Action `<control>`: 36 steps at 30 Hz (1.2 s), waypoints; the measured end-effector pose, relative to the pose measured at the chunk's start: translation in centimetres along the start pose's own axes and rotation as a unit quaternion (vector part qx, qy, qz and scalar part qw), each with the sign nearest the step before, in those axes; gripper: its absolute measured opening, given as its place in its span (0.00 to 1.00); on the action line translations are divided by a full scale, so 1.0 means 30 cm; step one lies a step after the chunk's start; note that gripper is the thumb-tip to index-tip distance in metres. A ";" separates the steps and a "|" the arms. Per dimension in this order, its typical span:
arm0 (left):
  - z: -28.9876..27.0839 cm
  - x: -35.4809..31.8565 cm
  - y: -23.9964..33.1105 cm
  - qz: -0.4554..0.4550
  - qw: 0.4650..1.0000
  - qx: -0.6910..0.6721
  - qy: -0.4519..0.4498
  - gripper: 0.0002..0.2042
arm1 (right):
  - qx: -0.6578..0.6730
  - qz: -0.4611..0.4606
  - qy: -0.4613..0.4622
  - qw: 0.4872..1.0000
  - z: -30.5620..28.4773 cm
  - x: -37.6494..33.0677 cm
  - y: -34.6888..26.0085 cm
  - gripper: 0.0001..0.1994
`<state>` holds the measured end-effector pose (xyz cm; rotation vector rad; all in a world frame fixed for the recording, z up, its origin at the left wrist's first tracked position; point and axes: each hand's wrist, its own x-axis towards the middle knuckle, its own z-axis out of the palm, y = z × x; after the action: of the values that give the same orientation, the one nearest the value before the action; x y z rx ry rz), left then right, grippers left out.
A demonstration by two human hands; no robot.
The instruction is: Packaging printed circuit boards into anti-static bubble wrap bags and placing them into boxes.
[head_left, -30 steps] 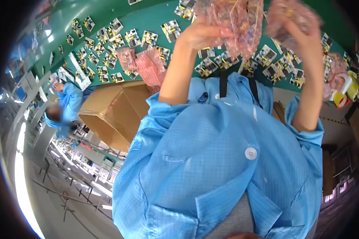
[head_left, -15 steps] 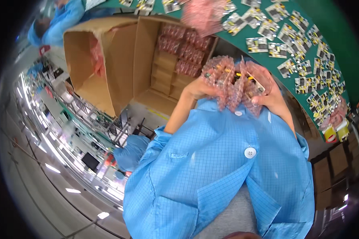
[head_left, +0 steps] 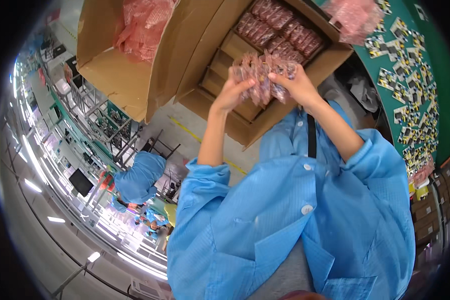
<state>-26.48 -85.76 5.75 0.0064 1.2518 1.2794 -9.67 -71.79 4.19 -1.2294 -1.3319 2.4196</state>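
A row of pink bubble-wrap packets is squeezed between my two hands. My left hand grips its left end, thumb on the near face. At the other end my right hand presses in, its thumb pointing left across the packets. The row hangs over an open cardboard carton with cardboard dividers inside. Similar wrapped packets fill the carton's far compartments, while the nearer ones at the left show bare cardboard. What lies inside the held wraps is hard to make out.
At the left, another carton holds loose pink bubble bags. Many small circuit boards cover the green table at the right, with a pink bubble-wrap pile at its far edge. A person in blue is off to the left.
Both hands have carried the bubble-wrap packets from close to my chest forward and left, over the divided carton. My view has swung toward the cartons, and my arms are stretched further out.
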 end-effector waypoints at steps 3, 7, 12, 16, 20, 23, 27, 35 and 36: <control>-0.169 0.134 0.007 -0.024 0.998 0.042 0.030 0.27 | 0.028 0.140 0.008 0.990 0.080 0.191 0.123 0.38; -0.436 0.407 -0.054 -0.014 0.979 0.202 -0.030 0.28 | 0.028 0.168 0.103 0.980 0.167 0.487 0.454 0.35; -0.611 0.603 -0.104 -0.017 0.959 0.282 0.032 0.29 | 0.056 0.214 0.096 0.970 0.257 0.597 0.472 0.29; -0.739 0.718 -0.133 0.042 0.893 0.446 0.024 0.36 | 0.004 0.212 0.172 0.962 0.301 0.752 0.718 0.18; -0.688 0.752 -0.184 -0.009 0.852 0.522 0.041 0.37 | -0.146 0.252 0.241 0.926 0.262 0.729 0.700 0.18; -0.747 0.739 -0.202 0.082 0.797 0.590 0.100 0.31 | -0.049 0.236 0.128 0.962 0.261 0.731 0.660 0.17; -0.492 0.711 -0.173 -0.037 0.733 0.643 0.220 0.29 | -0.058 0.270 0.029 0.961 0.075 0.633 0.593 0.12; -0.462 0.619 -0.327 0.154 0.751 0.629 0.124 0.25 | 0.146 0.226 -0.254 0.929 -0.087 0.107 0.158 0.21; -0.434 0.610 -0.273 0.129 0.786 0.585 0.153 0.19 | 0.112 0.248 -0.258 0.927 -0.131 0.076 0.053 0.21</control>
<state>-33.71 -83.91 -16.98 0.9223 2.2192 0.5230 -8.00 -69.15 0.52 -0.9937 -0.8506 3.3189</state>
